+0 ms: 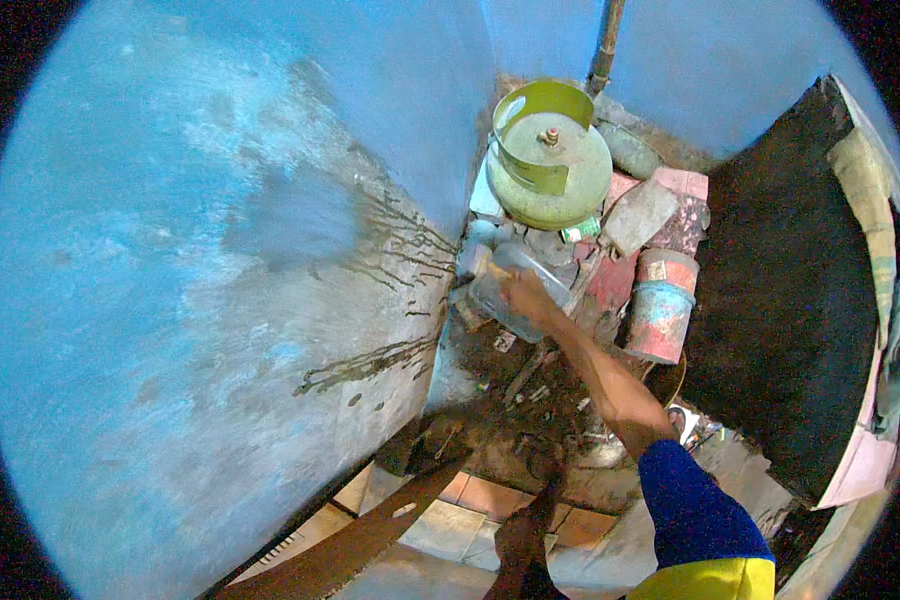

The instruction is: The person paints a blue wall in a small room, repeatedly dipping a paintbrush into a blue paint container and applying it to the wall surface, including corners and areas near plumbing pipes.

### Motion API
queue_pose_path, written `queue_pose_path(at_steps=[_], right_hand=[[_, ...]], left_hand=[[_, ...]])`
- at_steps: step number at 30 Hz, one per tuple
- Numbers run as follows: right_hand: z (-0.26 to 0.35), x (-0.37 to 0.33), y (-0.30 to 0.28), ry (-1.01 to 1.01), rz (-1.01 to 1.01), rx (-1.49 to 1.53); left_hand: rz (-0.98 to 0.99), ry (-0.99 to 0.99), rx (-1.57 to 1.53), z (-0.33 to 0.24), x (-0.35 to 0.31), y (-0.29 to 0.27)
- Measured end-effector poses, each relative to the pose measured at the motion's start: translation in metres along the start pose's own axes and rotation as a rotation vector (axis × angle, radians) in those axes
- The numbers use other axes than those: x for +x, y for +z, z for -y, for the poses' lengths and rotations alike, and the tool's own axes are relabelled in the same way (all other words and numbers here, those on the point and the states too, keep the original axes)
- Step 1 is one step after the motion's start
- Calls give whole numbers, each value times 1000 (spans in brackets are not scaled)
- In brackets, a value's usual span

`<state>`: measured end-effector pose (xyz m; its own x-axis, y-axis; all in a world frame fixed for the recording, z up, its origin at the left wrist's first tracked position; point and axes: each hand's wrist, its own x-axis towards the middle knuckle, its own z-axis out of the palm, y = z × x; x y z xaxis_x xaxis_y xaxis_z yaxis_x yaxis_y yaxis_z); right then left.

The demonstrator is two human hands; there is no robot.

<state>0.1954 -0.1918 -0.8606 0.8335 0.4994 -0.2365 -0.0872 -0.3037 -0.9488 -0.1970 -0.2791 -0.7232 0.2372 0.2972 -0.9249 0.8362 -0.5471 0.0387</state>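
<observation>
My right hand [527, 298] reaches down toward the foot of the blue wall, fingers closed round the pale handle of a brush [495, 270]. The brush head is close to the wall; blur hides whether it touches. Below and around this hand shows a greyish see-through tub [502, 316], partly covered by the hand. Dark wet streaks and drips run across the grey, patchy part of the wall [370, 290] on the left. My left hand cannot be seen.
A green gas cylinder [550, 180] stands in the far corner. Right of the tub are a paint-stained can [662, 305] and broken slabs [638, 218]. A dark panel [790, 300] leans on the right. A brown long piece [370, 535] and a dark bent leg [520, 535] are at the lower edge.
</observation>
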Motion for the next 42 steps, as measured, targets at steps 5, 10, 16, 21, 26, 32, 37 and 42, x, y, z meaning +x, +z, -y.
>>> queue_pose_path(at_steps=[5, 10, 16, 21, 26, 32, 37, 42], right_hand=[[118, 51, -54, 151, 169, 240], [335, 2, -118, 145, 240, 408], [567, -105, -243, -268, 363, 548], [625, -231, -302, -497, 3, 337], [583, -333, -365, -439, -73, 329], [555, -419, -432, -422, -354, 65], [559, -474, -507, -652, -747, 166], [549, -509, -561, -595, -717, 329]], left_hand=[[-29, 42, -34, -8, -6, 0], [-80, 77, -113, -4, -26, 5], [-187, 242, -240, 14, -55, 35], [-377, 484, -378, 21, -53, 41], [-552, 610, -447, 18, -58, 24], [-590, 546, -630, 42, -96, 49], [-756, 608, -670, 16, -175, 86], [-642, 463, -902, 15, -204, 132]])
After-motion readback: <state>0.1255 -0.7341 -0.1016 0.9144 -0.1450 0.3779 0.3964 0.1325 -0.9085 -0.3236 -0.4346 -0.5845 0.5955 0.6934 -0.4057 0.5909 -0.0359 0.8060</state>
